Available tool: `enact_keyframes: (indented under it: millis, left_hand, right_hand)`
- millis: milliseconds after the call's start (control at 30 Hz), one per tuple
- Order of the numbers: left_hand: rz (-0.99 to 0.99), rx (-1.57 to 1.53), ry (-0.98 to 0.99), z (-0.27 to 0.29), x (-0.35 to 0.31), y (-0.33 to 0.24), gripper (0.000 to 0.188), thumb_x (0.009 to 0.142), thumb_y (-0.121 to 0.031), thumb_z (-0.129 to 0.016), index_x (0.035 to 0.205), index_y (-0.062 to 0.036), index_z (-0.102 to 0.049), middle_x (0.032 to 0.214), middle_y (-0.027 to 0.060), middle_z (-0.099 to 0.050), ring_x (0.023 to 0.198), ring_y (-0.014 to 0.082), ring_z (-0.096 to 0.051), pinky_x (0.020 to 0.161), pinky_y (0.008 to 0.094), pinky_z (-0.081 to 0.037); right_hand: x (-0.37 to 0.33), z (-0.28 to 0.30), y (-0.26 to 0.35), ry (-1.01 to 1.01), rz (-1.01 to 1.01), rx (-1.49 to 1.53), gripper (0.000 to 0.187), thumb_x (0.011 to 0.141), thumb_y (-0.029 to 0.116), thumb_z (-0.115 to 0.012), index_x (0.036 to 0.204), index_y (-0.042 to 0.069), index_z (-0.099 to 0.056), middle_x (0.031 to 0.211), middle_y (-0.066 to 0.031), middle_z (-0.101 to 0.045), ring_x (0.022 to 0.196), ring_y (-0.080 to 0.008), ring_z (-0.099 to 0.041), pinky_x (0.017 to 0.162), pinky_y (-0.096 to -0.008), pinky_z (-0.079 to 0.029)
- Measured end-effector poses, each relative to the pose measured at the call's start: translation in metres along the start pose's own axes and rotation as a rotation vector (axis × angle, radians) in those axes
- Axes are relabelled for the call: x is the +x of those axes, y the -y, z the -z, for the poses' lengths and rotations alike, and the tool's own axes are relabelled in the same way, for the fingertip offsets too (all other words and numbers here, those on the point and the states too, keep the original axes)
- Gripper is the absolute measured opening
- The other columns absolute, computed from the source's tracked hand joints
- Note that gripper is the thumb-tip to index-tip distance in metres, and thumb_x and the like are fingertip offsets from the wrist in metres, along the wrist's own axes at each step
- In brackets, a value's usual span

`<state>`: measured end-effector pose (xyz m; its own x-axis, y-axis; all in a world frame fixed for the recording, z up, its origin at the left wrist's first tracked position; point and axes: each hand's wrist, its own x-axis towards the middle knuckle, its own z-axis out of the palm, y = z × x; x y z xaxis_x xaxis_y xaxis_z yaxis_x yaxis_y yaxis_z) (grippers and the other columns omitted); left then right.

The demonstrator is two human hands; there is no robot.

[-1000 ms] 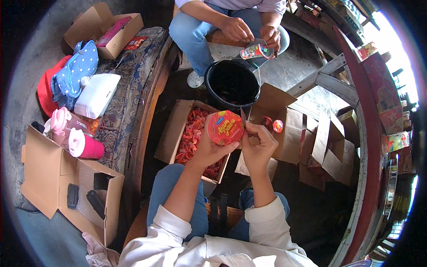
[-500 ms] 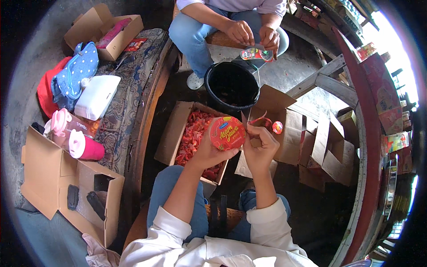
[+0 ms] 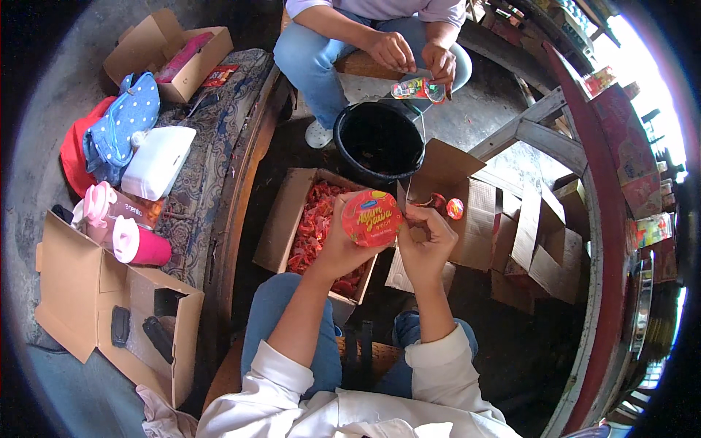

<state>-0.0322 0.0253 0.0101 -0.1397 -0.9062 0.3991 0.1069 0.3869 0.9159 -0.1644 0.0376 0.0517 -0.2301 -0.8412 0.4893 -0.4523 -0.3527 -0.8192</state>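
Observation:
My left hand (image 3: 342,247) is closed around a round red plastic cup (image 3: 371,221) with a printed top facing up. At the cup's right edge, my right hand (image 3: 427,241) pinches a thin, pointed grey blade (image 3: 401,198); its handle is hidden by the fingers. Beyond the right hand hangs a reddish strip, partly covered, near a small round red piece (image 3: 456,209). Beneath my left hand, a cardboard box (image 3: 281,226) holds a heap of red plastic scraps (image 3: 312,237).
A black bucket (image 3: 342,150) stands ahead, before a seated person whose hands (image 3: 416,58) hold a colourful printed piece. Open cardboard boxes (image 3: 478,219) stand to the right. On the left, a patterned bench (image 3: 212,157) bears a white container (image 3: 158,162) and pink tumblers (image 3: 150,242).
The cup has turned slightly in my left hand, and the blade stays at its edge. The reddish strip beyond my right hand has dropped lower. The other person's printed piece has tilted.

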Motion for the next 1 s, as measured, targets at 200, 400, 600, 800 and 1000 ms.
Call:
enact_keyframes:
  millis: [200, 400, 600, 800, 1000]
  left_hand:
    - [0.306, -0.315, -0.035, -0.002, -0.001, 0.004, 0.066, 0.073, -0.008, -0.07, 0.126, -0.0012, -0.032, 0.12, 0.0113, -0.049, 0.111, 0.019, -0.049, 0.096, 0.0328, -0.038]
    - [0.271, -0.334, 0.036, -0.006, -0.008, 0.012, 0.067, 0.073, -0.009, -0.07, 0.128, -0.0016, -0.032, 0.121, 0.0111, -0.049, 0.111, 0.0187, -0.05, 0.095, 0.033, -0.039]
    - [0.227, -0.308, 0.071, -0.001, -0.006, 0.004, 0.067, 0.071, -0.007, -0.071, 0.127, -0.0026, -0.034, 0.122, 0.0103, -0.049, 0.112, 0.0185, -0.049, 0.095, 0.0326, -0.039]
    - [0.211, -0.263, 0.105, 0.004, -0.006, 0.003, 0.066, 0.07, -0.003, -0.07, 0.127, -0.0028, -0.037, 0.121, 0.0091, -0.049, 0.112, 0.017, -0.048, 0.096, 0.0318, -0.038]
    - [0.17, -0.303, 0.081, 0.001, -0.007, 0.009, 0.063, 0.071, -0.003, -0.069, 0.126, -0.0026, -0.038, 0.121, 0.0083, -0.05, 0.111, 0.0165, -0.049, 0.095, 0.031, -0.039]
  right_hand:
    - [-0.005, -0.006, 0.001, -0.056, 0.032, -0.029, 0.018, 0.067, -0.009, -0.063, 0.083, -0.002, -0.064, 0.074, -0.0109, -0.064, 0.067, -0.0139, -0.063, 0.061, -0.0239, -0.048]
    - [-0.001, -0.002, 0.008, -0.047, 0.035, -0.065, 0.019, 0.065, -0.011, -0.062, 0.083, -0.003, -0.064, 0.076, -0.0116, -0.065, 0.068, -0.0144, -0.063, 0.062, -0.0241, -0.048]
    - [-0.001, 0.0, 0.006, -0.043, 0.061, -0.076, 0.02, 0.064, -0.011, -0.063, 0.083, -0.003, -0.064, 0.077, -0.0123, -0.065, 0.07, -0.0173, -0.064, 0.064, -0.0248, -0.048]
    - [-0.002, 0.001, 0.008, -0.041, 0.071, -0.07, 0.02, 0.065, -0.01, -0.064, 0.083, -0.003, -0.064, 0.078, -0.0125, -0.065, 0.071, -0.0192, -0.064, 0.065, -0.0255, -0.048]
    - [-0.006, -0.002, 0.002, -0.055, -0.011, 0.005, 0.016, 0.067, -0.008, -0.065, 0.082, -0.003, -0.064, 0.075, -0.0105, -0.065, 0.068, -0.0136, -0.063, 0.061, -0.0242, -0.048]
